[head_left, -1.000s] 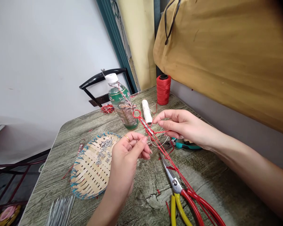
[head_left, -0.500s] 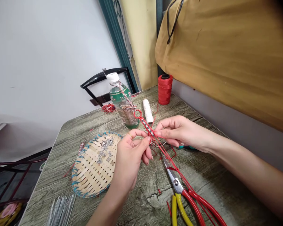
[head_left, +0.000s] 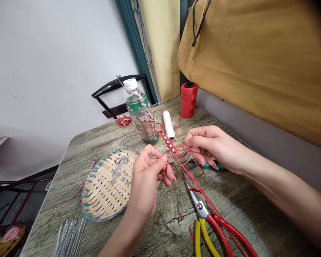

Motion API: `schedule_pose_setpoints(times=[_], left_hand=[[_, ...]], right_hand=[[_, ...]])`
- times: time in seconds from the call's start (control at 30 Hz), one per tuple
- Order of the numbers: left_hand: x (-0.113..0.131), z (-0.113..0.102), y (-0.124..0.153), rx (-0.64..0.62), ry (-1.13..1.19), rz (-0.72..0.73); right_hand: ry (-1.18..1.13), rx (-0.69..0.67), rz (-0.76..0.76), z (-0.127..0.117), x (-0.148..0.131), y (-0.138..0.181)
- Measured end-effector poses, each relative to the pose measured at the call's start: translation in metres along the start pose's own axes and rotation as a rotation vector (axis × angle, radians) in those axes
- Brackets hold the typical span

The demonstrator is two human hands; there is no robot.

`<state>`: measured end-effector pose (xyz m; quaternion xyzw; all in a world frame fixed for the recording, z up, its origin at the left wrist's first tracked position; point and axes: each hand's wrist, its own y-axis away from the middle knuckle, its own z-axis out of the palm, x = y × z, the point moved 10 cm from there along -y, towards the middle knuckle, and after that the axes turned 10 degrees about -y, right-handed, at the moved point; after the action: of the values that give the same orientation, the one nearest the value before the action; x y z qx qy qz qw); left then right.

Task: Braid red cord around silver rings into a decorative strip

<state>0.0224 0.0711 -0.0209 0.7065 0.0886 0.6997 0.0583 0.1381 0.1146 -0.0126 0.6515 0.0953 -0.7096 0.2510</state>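
Observation:
A braided red cord with small metal nuts worked into it runs from a loop tied to a green plastic bottle down toward me. My left hand pinches a red strand at the braid's lower end, thumb against fingertips. My right hand pinches another red strand on the braid's right side, pulling it sideways. Loose red strands trail across the wooden table toward the front right.
A woven bamboo tray with several small metal nuts lies at left. Red-handled scissors and yellow-handled pliers lie in front. A red thread spool and white spool stand behind. Metal rods lie at the front left.
My hands came together at the braid, then my right hand drew a strand out to the right while my left kept its pinch at the braid's end.

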Motion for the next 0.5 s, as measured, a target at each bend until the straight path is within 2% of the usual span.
schedule_pose_setpoints(times=[0.17,0.3,0.5], left_hand=[[0.001,-0.004,0.001,0.045,0.020,0.009],[0.001,-0.001,0.000,0.017,-0.019,0.002],[-0.004,0.006,-0.003,-0.049,-0.118,-0.046]], right_hand=[[-0.047,0.015,0.007,-0.001,0.001,0.001],[-0.012,0.019,-0.003,-0.005,0.001,-0.001],[0.085,-0.117,0.077,0.007,0.004,-0.001]])
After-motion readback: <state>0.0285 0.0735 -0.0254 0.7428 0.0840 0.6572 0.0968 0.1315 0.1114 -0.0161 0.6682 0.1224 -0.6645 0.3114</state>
